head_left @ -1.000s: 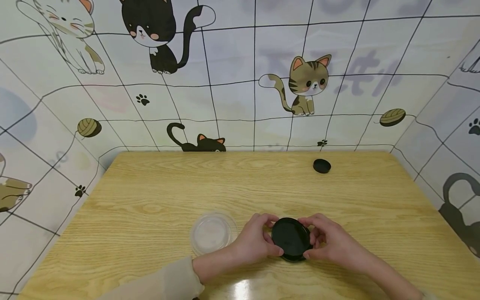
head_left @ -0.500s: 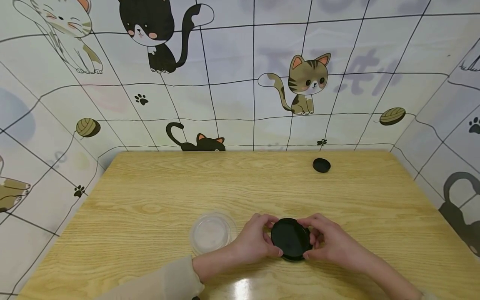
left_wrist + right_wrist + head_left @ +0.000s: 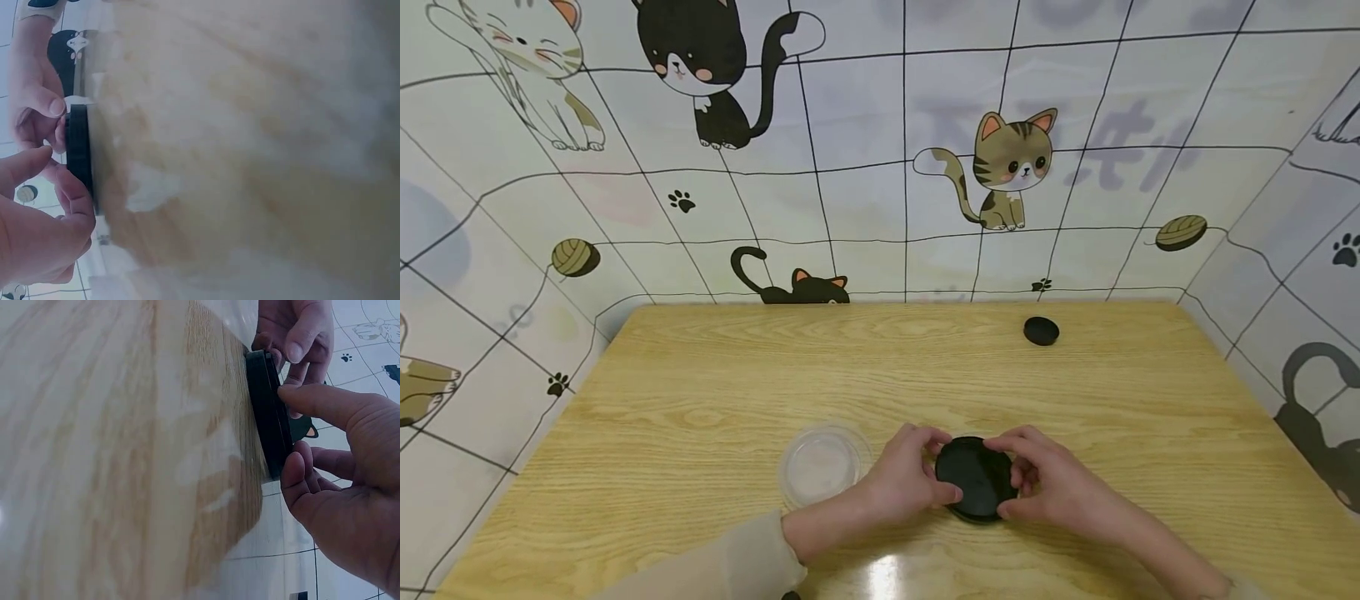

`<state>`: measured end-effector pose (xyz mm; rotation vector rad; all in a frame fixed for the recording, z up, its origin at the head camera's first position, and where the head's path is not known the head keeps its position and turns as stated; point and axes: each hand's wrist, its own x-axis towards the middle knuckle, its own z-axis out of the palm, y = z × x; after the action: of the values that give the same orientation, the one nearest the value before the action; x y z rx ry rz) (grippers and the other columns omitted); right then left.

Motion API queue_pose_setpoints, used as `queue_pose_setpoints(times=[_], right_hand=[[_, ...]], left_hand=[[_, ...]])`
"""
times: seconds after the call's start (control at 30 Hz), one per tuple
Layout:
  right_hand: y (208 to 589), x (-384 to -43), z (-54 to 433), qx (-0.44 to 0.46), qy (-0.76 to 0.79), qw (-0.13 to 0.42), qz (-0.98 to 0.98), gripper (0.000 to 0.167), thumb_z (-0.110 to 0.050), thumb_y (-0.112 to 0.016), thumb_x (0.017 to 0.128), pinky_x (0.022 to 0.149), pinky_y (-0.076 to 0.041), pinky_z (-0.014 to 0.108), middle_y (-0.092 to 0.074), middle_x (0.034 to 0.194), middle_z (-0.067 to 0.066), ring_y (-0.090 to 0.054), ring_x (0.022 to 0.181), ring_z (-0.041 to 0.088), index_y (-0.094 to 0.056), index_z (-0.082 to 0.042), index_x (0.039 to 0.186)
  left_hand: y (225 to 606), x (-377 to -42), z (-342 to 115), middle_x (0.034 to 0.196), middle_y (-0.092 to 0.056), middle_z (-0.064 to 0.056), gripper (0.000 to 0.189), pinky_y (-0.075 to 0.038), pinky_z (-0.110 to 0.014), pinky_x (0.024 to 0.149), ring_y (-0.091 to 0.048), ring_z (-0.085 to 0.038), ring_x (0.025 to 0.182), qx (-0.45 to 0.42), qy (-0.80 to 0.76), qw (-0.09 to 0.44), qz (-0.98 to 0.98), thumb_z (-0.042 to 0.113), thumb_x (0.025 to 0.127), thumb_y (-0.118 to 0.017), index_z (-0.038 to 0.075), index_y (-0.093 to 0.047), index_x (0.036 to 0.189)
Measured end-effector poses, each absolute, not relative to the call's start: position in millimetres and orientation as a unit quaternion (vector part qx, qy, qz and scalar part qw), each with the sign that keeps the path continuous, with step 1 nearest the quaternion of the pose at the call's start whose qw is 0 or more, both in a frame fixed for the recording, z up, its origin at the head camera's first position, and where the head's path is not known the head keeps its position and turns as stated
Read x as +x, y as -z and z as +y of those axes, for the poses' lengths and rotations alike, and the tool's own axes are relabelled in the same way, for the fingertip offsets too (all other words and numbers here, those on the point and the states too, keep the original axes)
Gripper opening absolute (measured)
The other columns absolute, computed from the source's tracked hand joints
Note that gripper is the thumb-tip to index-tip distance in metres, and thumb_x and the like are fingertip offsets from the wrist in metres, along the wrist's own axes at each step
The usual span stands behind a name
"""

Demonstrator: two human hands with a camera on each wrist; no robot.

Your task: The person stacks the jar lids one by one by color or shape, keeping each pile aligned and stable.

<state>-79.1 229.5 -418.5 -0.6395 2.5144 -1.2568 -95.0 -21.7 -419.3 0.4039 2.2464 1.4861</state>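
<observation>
A glossy black round lid (image 3: 973, 477), shallow and disc-shaped, lies level near the front of the table, between my hands. My left hand (image 3: 904, 475) grips its left edge, with the thumb over the near side and the fingers at the far side. On the opposite edge, my right hand (image 3: 1052, 483) holds it the same way. In the right wrist view the lid's side (image 3: 269, 415) is a thick dark band with a thin seam near the top. The left wrist view also shows this side (image 3: 79, 147) edge-on. Its underside is hidden.
Just left of my left hand lies a clear plastic round lid (image 3: 820, 467), partly behind the forearm. A small black cap (image 3: 1041, 331) sits at the back right of the wooden table (image 3: 715, 375). A cat-print cloth (image 3: 865, 200) encloses the back and sides.
The black lid and both hands have shifted slightly left. My right fingers reach a little further over its top, and its upper face looks flatter. The clear lid and small cap stay put.
</observation>
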Motion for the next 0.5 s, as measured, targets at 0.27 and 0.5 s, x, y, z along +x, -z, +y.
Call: queue_pose_setpoints(times=[0.27, 0.5], right_hand=[[417.1, -85.4, 236.6, -0.262, 0.448, 0.061, 0.852, 0.062, -0.01, -0.087, 0.082, 0.062, -0.051, 0.026, -0.054, 0.109, 0.008, -0.055, 0.074, 0.011, -0.058, -0.001, 0.136], [400.0, -102.3, 250.2, -0.268, 0.45, 0.0, 0.852, 0.056, -0.001, -0.082, 0.085, 0.064, -0.052, 0.026, -0.055, 0.104, 0.011, -0.057, 0.075, 0.012, -0.059, -0.001, 0.136]], left_hand=[[406.6, -109.1, -24.9, 0.113, -0.05, -0.011, 0.058, -0.047, -0.026, 0.061, -0.056, -0.015, 0.077, 0.156, -0.562, 0.192, 0.789, 0.005, 0.081, -0.085, 0.002, -0.059, 0.133], [387.7, -140.7, -18.3, 0.113, -0.053, -0.013, 0.054, -0.05, -0.03, 0.059, -0.057, -0.015, 0.071, 0.179, -0.593, 0.192, 0.761, 0.005, 0.086, -0.082, 0.006, -0.059, 0.135]])
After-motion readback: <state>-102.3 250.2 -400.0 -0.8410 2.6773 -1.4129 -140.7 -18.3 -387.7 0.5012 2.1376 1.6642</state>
